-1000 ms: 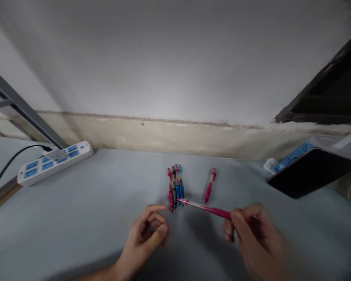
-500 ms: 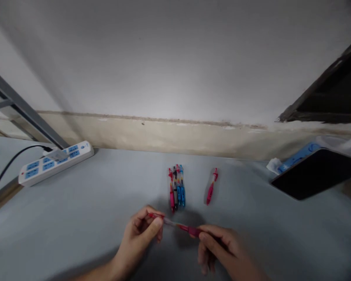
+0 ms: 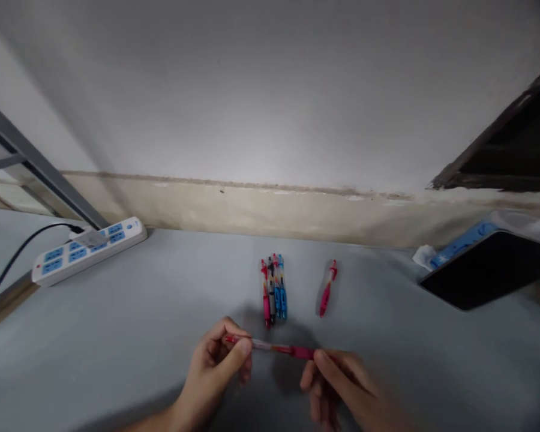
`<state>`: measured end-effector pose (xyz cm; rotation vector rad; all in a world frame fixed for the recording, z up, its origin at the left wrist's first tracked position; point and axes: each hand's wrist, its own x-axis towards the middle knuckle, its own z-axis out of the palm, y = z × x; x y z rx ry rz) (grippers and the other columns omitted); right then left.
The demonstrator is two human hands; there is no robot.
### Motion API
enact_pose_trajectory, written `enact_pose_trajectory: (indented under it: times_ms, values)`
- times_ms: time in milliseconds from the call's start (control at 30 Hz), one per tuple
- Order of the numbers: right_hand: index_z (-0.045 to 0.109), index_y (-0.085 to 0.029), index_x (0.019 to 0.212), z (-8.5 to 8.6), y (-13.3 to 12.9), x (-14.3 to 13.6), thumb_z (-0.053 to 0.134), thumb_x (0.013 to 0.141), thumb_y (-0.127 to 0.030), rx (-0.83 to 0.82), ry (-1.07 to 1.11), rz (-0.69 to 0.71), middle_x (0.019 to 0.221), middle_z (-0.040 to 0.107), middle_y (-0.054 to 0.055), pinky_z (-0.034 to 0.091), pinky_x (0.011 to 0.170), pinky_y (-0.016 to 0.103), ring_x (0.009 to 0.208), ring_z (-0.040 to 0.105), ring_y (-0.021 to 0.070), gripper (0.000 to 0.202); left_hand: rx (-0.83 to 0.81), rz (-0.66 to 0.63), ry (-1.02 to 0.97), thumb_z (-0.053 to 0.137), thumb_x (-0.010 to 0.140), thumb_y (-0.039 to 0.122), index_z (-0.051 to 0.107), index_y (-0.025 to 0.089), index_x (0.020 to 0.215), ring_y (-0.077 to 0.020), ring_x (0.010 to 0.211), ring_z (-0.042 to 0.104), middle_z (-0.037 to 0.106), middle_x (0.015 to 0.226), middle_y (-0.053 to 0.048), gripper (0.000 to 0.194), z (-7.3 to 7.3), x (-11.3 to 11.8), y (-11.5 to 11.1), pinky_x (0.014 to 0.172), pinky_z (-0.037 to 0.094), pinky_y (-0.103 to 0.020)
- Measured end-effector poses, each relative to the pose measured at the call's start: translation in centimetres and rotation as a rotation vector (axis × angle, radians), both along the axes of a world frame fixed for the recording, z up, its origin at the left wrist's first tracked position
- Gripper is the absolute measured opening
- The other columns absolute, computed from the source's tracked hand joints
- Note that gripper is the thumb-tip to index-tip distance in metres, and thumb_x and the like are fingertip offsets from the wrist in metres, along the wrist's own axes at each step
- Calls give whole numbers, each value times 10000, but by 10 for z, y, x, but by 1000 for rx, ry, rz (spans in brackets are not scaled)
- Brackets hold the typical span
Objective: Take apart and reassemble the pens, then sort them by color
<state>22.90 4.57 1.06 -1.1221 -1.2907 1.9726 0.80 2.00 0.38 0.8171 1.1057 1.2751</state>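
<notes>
You hold a red pen (image 3: 274, 348) level above the worktop (image 3: 117, 336), near its front edge and about midway along it, with one hand on each end. The pen runs almost parallel to that front edge, its clear middle section showing between your hands.

Your left hand (image 3: 216, 372) comes up from the front edge with the forearm angled inward and the wrist bent slightly, palm turned toward the pen. Its fingers (image 3: 238, 357) are curled together, thumb and forefinger pinched on the pen's left end. Your right hand (image 3: 337, 387) comes in from the front right, knuckles up, and its fingers (image 3: 317, 367) close on the pen's darker red right end; the lower fingers hang loosely curled beneath.

Just beyond the held pen, toward the back edge, a row of four pens (image 3: 273, 289) lies side by side, touching, in red, black and blue, pointing from back to front. To its right, apart from the row, a single red pen (image 3: 327, 288) lies slightly tilted.

At the back left corner a white power strip (image 3: 90, 249) with blue sockets rests with a black cable (image 3: 22, 246) leading off the left edge. At the right edge a dark flat device (image 3: 486, 270) lies over something blue.
</notes>
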Motion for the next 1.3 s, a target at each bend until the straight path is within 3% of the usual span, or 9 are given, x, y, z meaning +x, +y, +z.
enact_pose_trajectory:
  times_ms: [133,267,433,567,700,833,1000,1100,1300]
  values:
    - [571,-177,798,6,4,3,655,800,-648,39,-30,-17,613,645,-24,352,390,140,419,584,63,478,22,20,-10,774,799,400,681,180,809,-86,522,556,644,561,30,238,-2,-2,-1,523,442,-171]
    - [568,-167,719,8,5,3,446,875,-724,-7,-107,26,556,625,3,303,369,159,384,545,64,591,38,36,-32,793,779,389,704,186,812,-93,543,569,655,584,26,224,-2,-3,0,532,444,-174]
    - [562,-197,836,9,4,2,631,799,-672,94,-122,-48,704,640,-22,362,402,157,450,577,63,482,55,56,-31,789,789,366,701,194,820,-93,556,573,659,603,25,196,-1,-4,0,549,449,-175]
    - [554,-175,703,11,6,2,464,883,-691,-7,-92,4,605,620,-8,339,388,157,407,565,60,554,71,69,-27,796,778,379,696,189,806,-93,553,569,650,597,26,217,0,-5,-1,543,448,-174]
    - [576,-187,804,10,6,2,648,812,-615,5,-34,-28,728,651,-19,340,386,147,425,576,49,435,76,77,-13,784,793,368,692,190,821,-96,560,564,647,607,25,202,-1,-4,0,551,451,-178]
    - [541,-176,688,5,5,3,467,917,-638,-33,-78,-27,593,610,-19,285,357,144,368,529,38,521,87,77,-26,785,792,357,692,194,828,-100,572,559,642,626,23,190,-2,-4,-1,558,455,-183]
    - [578,-230,971,4,5,4,683,806,-590,18,-26,-128,838,650,-25,363,386,141,473,595,54,410,107,79,-21,771,808,355,696,195,829,-102,573,556,636,629,21,178,-2,-5,-3,556,448,-184]
    - [583,-190,822,7,6,2,545,877,-643,-35,-51,-68,772,646,-12,340,360,147,425,575,49,458,110,67,-23,765,816,353,699,202,838,-102,582,562,638,638,22,166,-3,-6,-3,560,446,-182]
    - [585,-193,771,12,5,0,731,808,-388,-84,66,-168,619,626,-52,389,422,160,447,575,65,246,105,82,-27,773,809,348,702,200,830,-103,585,555,638,646,21,165,-1,-6,-3,564,441,-184]
